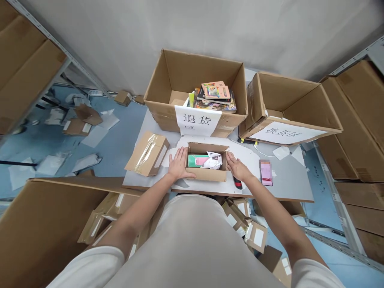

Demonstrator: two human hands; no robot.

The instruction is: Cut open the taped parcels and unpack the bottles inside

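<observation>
A small open cardboard box (207, 175) sits on the table in front of me. Inside it lie a green and pink box (195, 161) and crumpled white printed paper (213, 161). My left hand (178, 164) rests against the box's left side, fingers stretched out and thumb spread along the front flap. At the right end, my right hand (236, 166) has its fingers closed on the box's edge. A red and black tool, perhaps a box cutter (237, 183), lies beneath that hand, partly hidden.
A taped carton (147, 154) stands left on the table (288, 188). Behind are a large carton (162, 114) holding books (216, 94) and another labelled carton (255, 104). A phone (266, 172) lies right. Below are a big carton (45, 224) and several small boxes (256, 236).
</observation>
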